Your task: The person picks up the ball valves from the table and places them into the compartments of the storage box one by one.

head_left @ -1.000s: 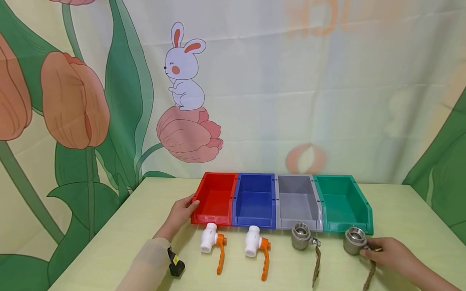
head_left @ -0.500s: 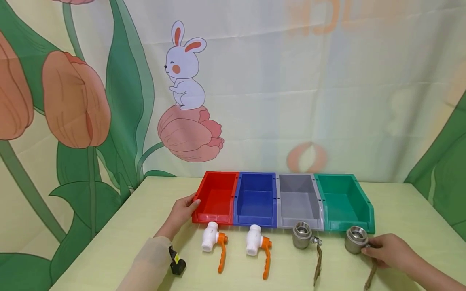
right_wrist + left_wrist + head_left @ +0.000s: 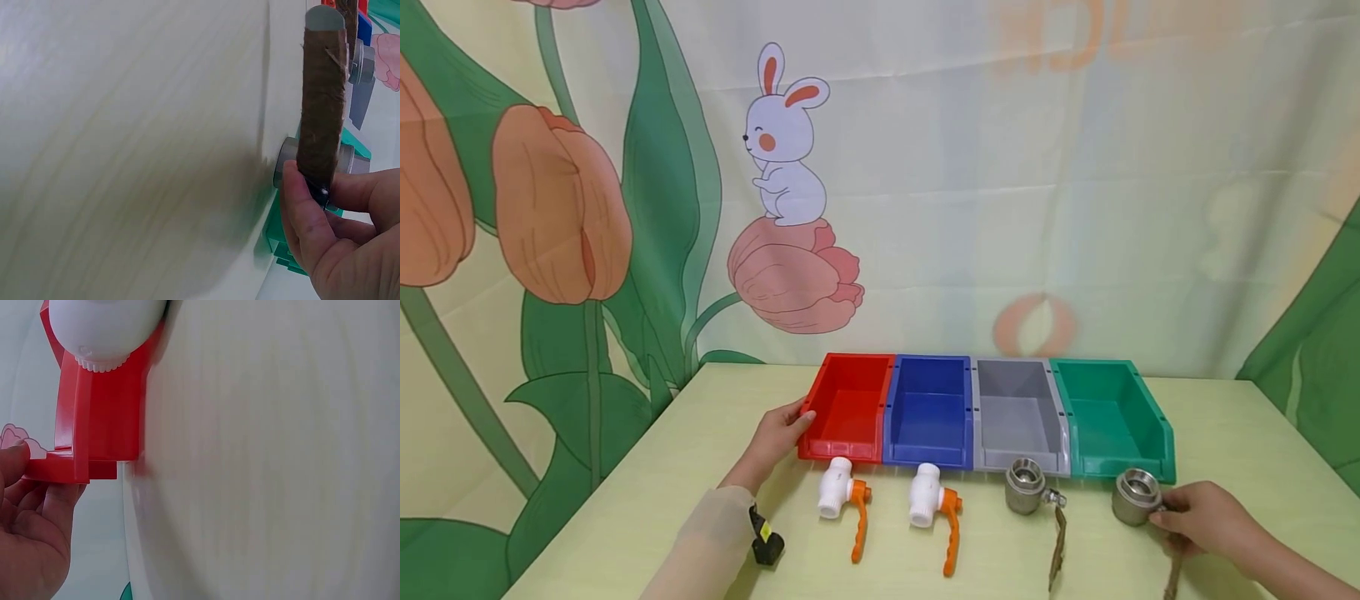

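Note:
My left hand grips the left wall of the red bin; in the left wrist view the thumb and fingers lie on either side of its rim. At the right, my right hand pinches a metal ball valve near the base of its lever. The right wrist view shows that lever, wrapped in brown paper, rising from between thumb and fingers. A second metal ball valve stands left of it. Two white plastic ball valves with orange handles rest before the red and blue bins.
Blue, grey and green bins join the red one in a row. Behind the table hangs a printed cloth. A black device with a yellow label is at the left wrist.
The whole view has shifted slightly. The lower end of the held valve's lever has swung a little to the right, and the right hand covers more of it. The left hand stays on the red bin.

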Demonstrator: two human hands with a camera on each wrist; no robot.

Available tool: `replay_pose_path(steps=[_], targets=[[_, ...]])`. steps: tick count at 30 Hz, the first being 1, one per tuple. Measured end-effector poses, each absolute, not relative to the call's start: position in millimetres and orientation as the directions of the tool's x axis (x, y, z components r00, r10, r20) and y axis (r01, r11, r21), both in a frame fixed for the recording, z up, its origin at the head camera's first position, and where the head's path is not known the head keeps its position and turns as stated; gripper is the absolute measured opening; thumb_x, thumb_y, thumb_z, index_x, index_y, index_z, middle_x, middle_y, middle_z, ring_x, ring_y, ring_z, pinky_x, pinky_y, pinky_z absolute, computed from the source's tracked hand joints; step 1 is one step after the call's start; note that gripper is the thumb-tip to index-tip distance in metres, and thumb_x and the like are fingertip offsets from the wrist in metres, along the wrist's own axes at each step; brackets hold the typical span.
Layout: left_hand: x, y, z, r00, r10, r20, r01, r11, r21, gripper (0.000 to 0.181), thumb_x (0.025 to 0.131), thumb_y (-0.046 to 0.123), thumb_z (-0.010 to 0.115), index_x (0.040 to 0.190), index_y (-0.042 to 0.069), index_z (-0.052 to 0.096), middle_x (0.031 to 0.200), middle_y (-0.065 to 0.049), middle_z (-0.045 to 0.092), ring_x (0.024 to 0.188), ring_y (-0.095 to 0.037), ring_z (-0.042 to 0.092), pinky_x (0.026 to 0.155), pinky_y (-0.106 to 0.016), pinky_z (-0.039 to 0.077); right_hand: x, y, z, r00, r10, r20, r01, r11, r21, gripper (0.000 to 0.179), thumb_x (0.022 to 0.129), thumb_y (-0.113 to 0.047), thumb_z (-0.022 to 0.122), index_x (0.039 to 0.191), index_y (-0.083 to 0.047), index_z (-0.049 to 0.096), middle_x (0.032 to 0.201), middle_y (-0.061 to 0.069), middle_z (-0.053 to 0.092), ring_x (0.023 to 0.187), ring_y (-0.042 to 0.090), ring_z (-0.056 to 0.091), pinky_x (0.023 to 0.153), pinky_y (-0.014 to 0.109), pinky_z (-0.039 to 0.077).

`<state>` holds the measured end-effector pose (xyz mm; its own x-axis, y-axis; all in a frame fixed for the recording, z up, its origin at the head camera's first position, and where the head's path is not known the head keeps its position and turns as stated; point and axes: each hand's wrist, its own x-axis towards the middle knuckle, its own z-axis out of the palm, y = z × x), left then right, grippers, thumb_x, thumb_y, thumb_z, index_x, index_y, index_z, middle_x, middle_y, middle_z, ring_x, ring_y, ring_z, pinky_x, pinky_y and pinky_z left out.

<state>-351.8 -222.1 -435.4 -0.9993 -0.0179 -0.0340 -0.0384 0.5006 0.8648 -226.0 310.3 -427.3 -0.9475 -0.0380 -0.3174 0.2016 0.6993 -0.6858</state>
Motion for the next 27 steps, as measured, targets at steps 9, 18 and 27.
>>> replay_pose_path(steps=[9,18,27], targets=[[-349.7,-220.8,-433.2,-0.999,-0.016,-0.037,-0.04,0.51,0.859,0.051,0.108,0.018,0.051,0.155,0.001,0.041,0.152,-0.025,0.052,0.135,-0.042,0.055,0.112,-0.05,0.048,-224.4,308.3,-427.6,-0.964,-0.049,-0.261,0.133,0.759,-0.637,0.021,0.098,-0.002,0.061,0.108,0.015,0.066,0.073,-0.001,0.065,0.064,0.01,0.064,0.06,0.026,0.06],[-347.8,-219.9,-431.2,-1.0,-0.017,-0.022,-0.027,0.521,0.853,0.05,0.108,0.018,0.051,0.154,0.0,0.041,0.15,-0.026,0.053,0.133,-0.042,0.057,0.111,-0.05,0.05,-223.7,308.4,-429.0,-0.965,-0.031,-0.262,0.147,0.762,-0.631,0.016,0.098,0.0,0.06,0.105,0.013,0.067,0.068,0.0,0.063,0.064,0.011,0.061,0.058,0.026,0.058],[-347.2,-219.7,-432.4,-0.998,-0.039,-0.039,-0.053,0.496,0.867,0.05,0.108,0.019,0.052,0.155,0.004,0.042,0.153,-0.024,0.052,0.135,-0.042,0.055,0.112,-0.049,0.049,-220.7,309.7,-425.4,-0.968,-0.031,-0.25,0.127,0.796,-0.592,0.019,0.098,-0.001,0.061,0.106,0.014,0.068,0.067,-0.001,0.063,0.064,0.011,0.059,0.058,0.024,0.055]])
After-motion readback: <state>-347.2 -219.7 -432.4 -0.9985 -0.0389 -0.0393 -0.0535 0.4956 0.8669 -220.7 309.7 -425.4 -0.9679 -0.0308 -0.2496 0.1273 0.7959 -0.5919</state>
